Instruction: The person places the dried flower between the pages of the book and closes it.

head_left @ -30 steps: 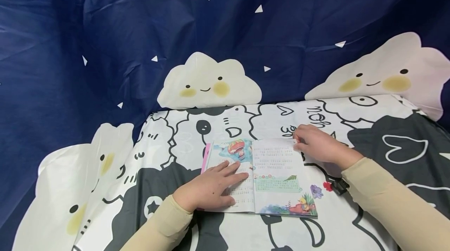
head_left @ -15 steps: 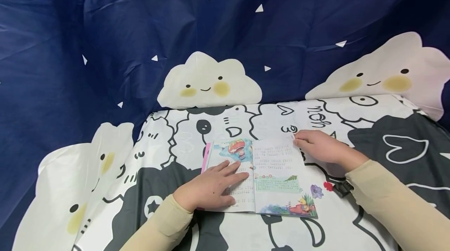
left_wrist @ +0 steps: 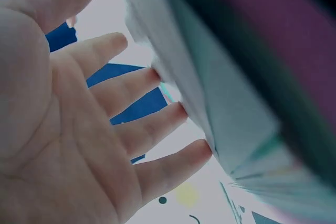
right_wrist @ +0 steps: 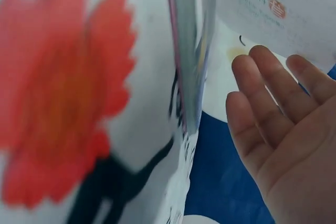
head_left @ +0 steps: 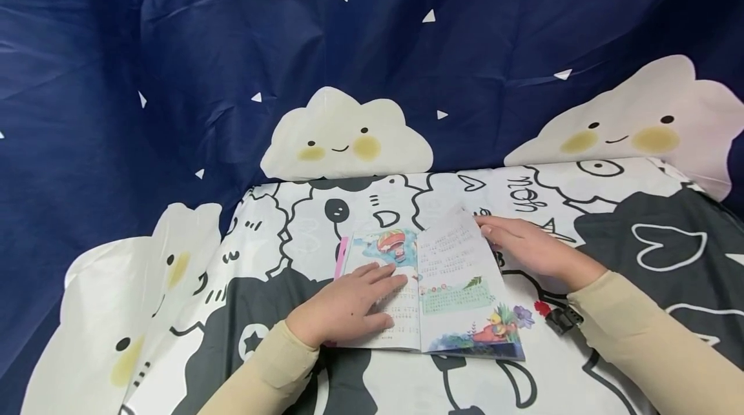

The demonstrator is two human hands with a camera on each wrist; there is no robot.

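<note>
An open picture book (head_left: 372, 337) with printed text and coloured drawings lies in the head view's lower middle. My left hand (head_left: 349, 308) rests on its left page, fingers spread. The left wrist view shows that hand (left_wrist: 105, 114) with its fingertips against the page. At the book's upper right, my right hand (head_left: 531, 247) is at the edge of the right page (head_left: 456, 260), whose top corner is lifted and tilted leftward. In the right wrist view, the fingers (right_wrist: 268, 98) are extended beside the raised page (right_wrist: 278, 19), above the page stack (right_wrist: 191, 51); the thumb is hidden there.
A black-and-white patterned cloth (head_left: 395, 383) lies under the book. Behind stands a dark blue curtain (head_left: 372, 28) with smiling cloud shapes (head_left: 349, 137). A black wrist device (head_left: 564, 319) sits by the right sleeve, near a red flower print (head_left: 542, 308) and a purple one.
The right page's upper corner has risen and moved left, with its lower edge lifting off the sheets beneath. My right hand has shifted slightly left and its fingers have straightened. The left hand stays nearly still.
</note>
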